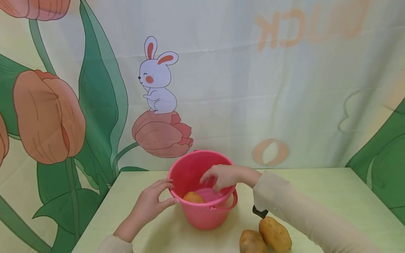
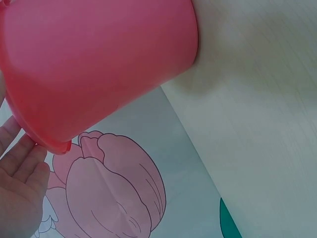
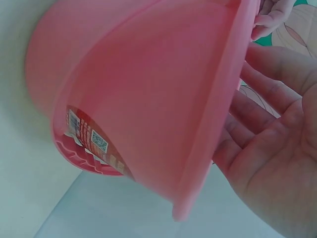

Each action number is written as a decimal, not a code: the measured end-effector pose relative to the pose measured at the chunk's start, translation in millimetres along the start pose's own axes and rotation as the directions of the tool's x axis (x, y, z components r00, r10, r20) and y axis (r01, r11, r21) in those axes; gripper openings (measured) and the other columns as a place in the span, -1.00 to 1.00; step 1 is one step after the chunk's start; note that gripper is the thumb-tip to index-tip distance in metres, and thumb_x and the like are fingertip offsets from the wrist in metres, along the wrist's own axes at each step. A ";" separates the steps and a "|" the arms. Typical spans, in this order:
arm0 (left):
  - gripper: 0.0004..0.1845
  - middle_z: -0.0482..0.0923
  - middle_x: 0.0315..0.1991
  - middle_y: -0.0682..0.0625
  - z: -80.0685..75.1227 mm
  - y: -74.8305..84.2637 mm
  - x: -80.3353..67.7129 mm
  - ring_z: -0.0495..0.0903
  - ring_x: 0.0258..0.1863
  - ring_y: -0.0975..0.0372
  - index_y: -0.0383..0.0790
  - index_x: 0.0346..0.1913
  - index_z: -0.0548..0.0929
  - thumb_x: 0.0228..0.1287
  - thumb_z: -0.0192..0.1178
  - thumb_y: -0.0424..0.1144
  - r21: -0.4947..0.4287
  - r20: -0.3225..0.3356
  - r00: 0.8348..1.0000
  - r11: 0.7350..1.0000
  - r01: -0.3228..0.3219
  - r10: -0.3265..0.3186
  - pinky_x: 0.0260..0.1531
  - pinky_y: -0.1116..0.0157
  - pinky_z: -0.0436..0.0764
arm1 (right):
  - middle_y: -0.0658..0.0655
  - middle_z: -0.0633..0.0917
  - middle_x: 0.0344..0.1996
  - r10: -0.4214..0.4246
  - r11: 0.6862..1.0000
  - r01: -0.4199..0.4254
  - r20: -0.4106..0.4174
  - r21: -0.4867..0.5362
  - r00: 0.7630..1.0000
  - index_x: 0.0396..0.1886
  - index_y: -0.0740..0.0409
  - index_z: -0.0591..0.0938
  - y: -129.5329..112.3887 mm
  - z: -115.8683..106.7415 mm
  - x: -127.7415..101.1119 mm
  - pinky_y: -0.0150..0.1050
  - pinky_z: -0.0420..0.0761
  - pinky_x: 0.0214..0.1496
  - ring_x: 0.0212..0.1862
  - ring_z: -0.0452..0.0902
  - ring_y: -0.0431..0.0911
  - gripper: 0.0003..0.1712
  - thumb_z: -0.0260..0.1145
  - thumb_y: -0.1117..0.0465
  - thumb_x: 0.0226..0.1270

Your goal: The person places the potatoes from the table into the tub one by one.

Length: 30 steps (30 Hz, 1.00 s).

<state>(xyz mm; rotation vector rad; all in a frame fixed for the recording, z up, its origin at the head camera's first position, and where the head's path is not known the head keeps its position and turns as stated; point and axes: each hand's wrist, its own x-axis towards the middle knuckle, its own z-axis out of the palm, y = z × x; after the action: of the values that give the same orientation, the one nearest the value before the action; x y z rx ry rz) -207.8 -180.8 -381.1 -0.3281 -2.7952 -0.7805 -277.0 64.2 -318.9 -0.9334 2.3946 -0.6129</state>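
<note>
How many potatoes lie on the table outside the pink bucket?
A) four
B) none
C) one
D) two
D: the head view shows two potatoes side by side on the table, right of the bucket; a third potato sits inside the bucket.

My left hand (image 1: 152,202) is low on the left, forearm angling up from the bottom edge, fingers relaxed and slightly spread, thumb forward, holding nothing. My right hand (image 1: 219,176) reaches in from the right, beige sleeve to the wrist, palm down, fingers loosely drooping. Right wrist view: open palm, fingers (image 3: 262,89) nearly straight.
</note>
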 end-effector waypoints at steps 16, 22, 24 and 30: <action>-0.57 0.46 0.07 0.10 -0.4 1.6 1.3 0.41 0.10 0.16 0.04 -0.16 0.59 -0.16 0.32 0.08 0.006 -0.006 1.000 1.000 -0.011 0.011 -0.12 0.15 0.58 | 0.02 0.60 -0.17 -0.045 0.999 0.045 0.010 -0.010 0.999 -0.02 0.02 0.55 -6.0 -8.0 -8.8 -0.34 0.62 -0.29 -0.12 0.47 -0.15 -0.45 0.40 0.34 -0.13; -0.58 0.46 0.07 0.11 -0.5 1.5 0.7 0.41 0.10 0.17 0.05 -0.15 0.58 -0.15 0.33 0.05 0.001 -0.010 1.000 1.000 -0.017 0.017 -0.12 0.16 0.58 | 0.06 0.60 -0.16 -0.057 0.998 0.057 0.002 0.025 0.998 -0.03 0.05 0.55 -11.1 -11.1 -14.3 -0.31 0.63 -0.29 -0.14 0.49 -0.12 -0.45 0.40 0.35 -0.14; -0.58 0.46 0.07 0.11 -0.3 1.5 0.8 0.41 0.10 0.17 0.05 -0.14 0.58 -0.15 0.33 0.05 0.001 -0.012 1.000 1.000 -0.023 0.023 -0.12 0.17 0.58 | 0.07 0.60 -0.16 -0.073 0.997 0.073 0.003 0.028 0.997 -0.02 0.08 0.54 -11.6 -11.6 -15.8 -0.31 0.63 -0.29 -0.16 0.50 -0.12 -0.46 0.38 0.35 -0.13; -0.59 0.46 0.07 0.12 0.3 1.1 1.0 0.41 0.10 0.18 0.05 -0.15 0.58 -0.15 0.33 0.04 0.008 -0.012 0.999 0.999 -0.032 0.032 -0.11 0.17 0.57 | 0.08 0.60 -0.16 -0.110 0.994 0.110 -0.008 0.029 0.994 -0.02 0.11 0.54 -11.6 -12.5 -19.7 -0.33 0.62 -0.28 -0.20 0.51 -0.15 -0.48 0.35 0.36 -0.11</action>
<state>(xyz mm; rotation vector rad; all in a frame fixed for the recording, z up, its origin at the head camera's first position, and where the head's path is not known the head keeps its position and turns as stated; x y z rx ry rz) -208.6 -179.6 -380.5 -0.3651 -2.7736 -0.7619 -266.0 73.3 -297.1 -1.0576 2.3456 -0.6906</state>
